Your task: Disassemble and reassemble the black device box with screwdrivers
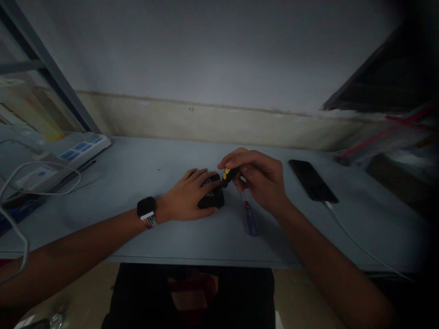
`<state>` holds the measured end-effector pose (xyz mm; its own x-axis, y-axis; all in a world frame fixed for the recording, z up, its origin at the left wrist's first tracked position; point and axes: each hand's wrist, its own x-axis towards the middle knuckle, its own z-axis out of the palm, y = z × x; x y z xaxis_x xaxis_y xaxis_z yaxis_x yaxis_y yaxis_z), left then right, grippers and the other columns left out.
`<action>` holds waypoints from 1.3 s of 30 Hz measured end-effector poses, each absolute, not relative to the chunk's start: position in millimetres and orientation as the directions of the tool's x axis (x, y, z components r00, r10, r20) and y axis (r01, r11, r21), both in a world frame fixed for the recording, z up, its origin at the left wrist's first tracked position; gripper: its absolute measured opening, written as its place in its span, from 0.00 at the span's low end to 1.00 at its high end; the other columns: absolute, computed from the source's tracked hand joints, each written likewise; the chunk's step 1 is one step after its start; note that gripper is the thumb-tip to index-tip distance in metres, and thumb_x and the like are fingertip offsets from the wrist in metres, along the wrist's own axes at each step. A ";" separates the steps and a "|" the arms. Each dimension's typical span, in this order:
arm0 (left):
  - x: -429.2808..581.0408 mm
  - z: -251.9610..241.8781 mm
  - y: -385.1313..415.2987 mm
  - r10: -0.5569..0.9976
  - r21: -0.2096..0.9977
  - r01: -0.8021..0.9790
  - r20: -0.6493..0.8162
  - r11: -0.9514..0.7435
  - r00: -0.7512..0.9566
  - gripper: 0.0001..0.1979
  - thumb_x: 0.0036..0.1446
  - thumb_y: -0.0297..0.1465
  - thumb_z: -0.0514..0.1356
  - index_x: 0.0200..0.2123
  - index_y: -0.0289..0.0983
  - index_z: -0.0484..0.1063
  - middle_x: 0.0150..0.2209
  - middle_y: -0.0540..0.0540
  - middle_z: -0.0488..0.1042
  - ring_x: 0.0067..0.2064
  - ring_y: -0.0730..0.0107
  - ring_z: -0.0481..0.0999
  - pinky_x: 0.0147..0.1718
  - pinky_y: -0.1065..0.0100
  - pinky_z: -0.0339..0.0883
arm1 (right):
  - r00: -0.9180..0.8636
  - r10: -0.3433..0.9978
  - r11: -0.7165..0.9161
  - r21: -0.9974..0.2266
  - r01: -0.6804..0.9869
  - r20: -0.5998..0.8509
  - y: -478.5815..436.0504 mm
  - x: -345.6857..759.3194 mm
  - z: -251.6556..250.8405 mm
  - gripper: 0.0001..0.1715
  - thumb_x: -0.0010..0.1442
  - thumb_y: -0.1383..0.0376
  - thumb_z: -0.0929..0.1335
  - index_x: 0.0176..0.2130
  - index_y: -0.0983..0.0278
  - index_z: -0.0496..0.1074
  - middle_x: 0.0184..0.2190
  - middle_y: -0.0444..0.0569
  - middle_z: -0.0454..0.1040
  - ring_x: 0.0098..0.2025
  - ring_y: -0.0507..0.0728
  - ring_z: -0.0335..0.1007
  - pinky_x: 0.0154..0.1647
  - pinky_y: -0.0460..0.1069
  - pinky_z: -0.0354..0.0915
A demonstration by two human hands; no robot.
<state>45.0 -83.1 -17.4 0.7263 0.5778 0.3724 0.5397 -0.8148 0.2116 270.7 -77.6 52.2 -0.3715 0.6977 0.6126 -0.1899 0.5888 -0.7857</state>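
Note:
A small black box-like device (pixel 213 199) lies on the table in front of me. Across it rests my left hand (pixel 188 194), fingers spread and pressing it down against the tabletop; the dim light hides its details. My right hand (pixel 259 176) grips a black and yellow screwdriver (pixel 229 174) by the handle, tilted, with its lower end at the device's right edge. Whether the tip touches the device I cannot tell. Below my right hand lies a second screwdriver with a translucent purple-blue handle (pixel 251 221).
To the right, a black phone (pixel 313 180) lies with a white cable (pixel 353 240) plugged in. A white power strip (pixel 73 157) and looped white cord sit at the left, beside a dark pen (pixel 87 167). The wall (pixel 206 121) borders the table's (pixel 171 246) back edge.

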 end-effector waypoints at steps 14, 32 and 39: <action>45.1 -17.2 -82.8 0.571 0.215 0.531 0.376 -0.820 0.730 0.36 0.67 0.49 0.65 0.70 0.38 0.64 0.72 0.30 0.65 0.72 0.36 0.66 0.71 0.35 0.60 | -0.350 0.778 0.481 -0.853 -0.203 0.522 -82.2 261.8 60.0 0.18 0.61 0.64 0.81 0.40 0.59 0.70 0.32 0.42 0.83 0.22 0.47 0.69 0.19 0.41 0.63; 44.4 -18.3 -82.5 0.560 0.162 0.543 0.379 -0.824 0.737 0.38 0.68 0.52 0.64 0.70 0.35 0.64 0.70 0.29 0.67 0.70 0.35 0.68 0.69 0.35 0.62 | -0.422 0.724 0.478 -0.838 -0.263 0.545 -78.1 268.3 54.8 0.09 0.70 0.60 0.74 0.42 0.62 0.85 0.35 0.49 0.81 0.27 0.49 0.68 0.21 0.44 0.58; 43.4 -16.3 -83.5 0.560 0.187 0.532 0.380 -0.826 0.736 0.35 0.68 0.49 0.64 0.70 0.36 0.65 0.70 0.28 0.67 0.71 0.36 0.66 0.70 0.35 0.61 | -0.370 0.801 0.401 -0.880 -0.254 0.471 -77.4 259.6 57.8 0.23 0.57 0.62 0.83 0.39 0.60 0.69 0.30 0.42 0.82 0.28 0.50 0.77 0.25 0.43 0.68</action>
